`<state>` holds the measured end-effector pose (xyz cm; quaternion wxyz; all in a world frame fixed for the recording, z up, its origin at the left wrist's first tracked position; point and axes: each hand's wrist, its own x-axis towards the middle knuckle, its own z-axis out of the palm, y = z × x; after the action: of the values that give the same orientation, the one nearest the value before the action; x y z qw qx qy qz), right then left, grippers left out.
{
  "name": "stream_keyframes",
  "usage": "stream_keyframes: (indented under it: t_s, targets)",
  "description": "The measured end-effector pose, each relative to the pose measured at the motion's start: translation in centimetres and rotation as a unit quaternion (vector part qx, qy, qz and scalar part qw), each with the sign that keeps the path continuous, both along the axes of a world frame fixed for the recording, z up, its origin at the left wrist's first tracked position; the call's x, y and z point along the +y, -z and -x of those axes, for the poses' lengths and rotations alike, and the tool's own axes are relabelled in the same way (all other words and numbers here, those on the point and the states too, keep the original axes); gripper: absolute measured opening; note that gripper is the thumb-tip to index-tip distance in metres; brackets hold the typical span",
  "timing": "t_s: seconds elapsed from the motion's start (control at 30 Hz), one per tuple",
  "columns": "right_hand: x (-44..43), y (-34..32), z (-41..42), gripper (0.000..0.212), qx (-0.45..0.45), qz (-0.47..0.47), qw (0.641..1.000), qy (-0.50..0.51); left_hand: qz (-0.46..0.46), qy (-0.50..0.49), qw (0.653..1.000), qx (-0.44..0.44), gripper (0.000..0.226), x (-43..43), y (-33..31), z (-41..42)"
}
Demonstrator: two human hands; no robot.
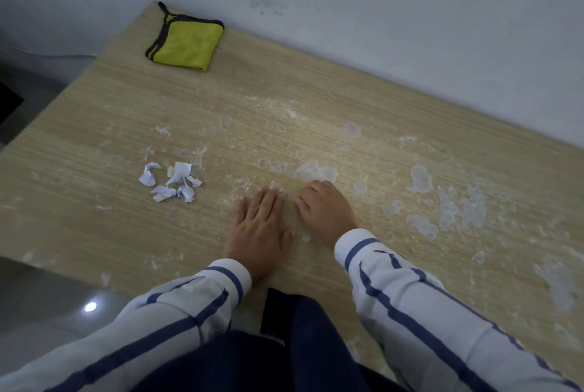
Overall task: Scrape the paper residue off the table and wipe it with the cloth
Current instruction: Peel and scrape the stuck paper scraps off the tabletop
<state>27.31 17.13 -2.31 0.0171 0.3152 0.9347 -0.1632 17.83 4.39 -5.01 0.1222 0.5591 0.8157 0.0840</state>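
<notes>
Yellow cloth [186, 43], seemingly black-edged

Desk [94, 107]: pale wood-grain top. Paper residue [422, 178]: thin whitish patches stuck flat, scattered from desk centre to right edge. Paper scraps [170, 183]: small crumpled pile, white with print, left of centre. Cloth [186, 43]: yellow, black-trimmed, folded square, flat at far left corner.

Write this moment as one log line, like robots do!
left hand flat on table | right hand curled on residue | scraps piled | cloth untouched
</notes>
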Motion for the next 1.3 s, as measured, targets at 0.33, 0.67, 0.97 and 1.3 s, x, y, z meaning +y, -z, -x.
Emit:
stream_keyframes:
  t_s: [0.33, 0.67, 0.97, 1.3]
  targets:
    - [0.0, 0.1, 0.4, 0.026, -0.029, -0.049, 0.997, -0.044, -0.012, -0.002, 1.000, -0.014, 0.074, 0.0, 0.0, 0.1]
    - [0.1, -0.2, -0.2, 0.025, -0.037, -0.024, 0.998, -0.055, -0.008, 0.002, 1.000, 0.001, 0.071, 0.1, 0.3, 0.1]
    - [-0.2, -0.3, 0.7, 0.019, 0.002, 0.001, 0.999, 0.038, -0.005, -0.001, 1.000, 0.005, 0.071, 0.0, 0.3, 0.0]
    - [0.0, 0.3, 1.5, 0.019, 0.012, 0.019, 0.995, 0.098, 0.000, 0.004, 1.000, -0.007, 0.074, 0.1, 0.0, 0.1]
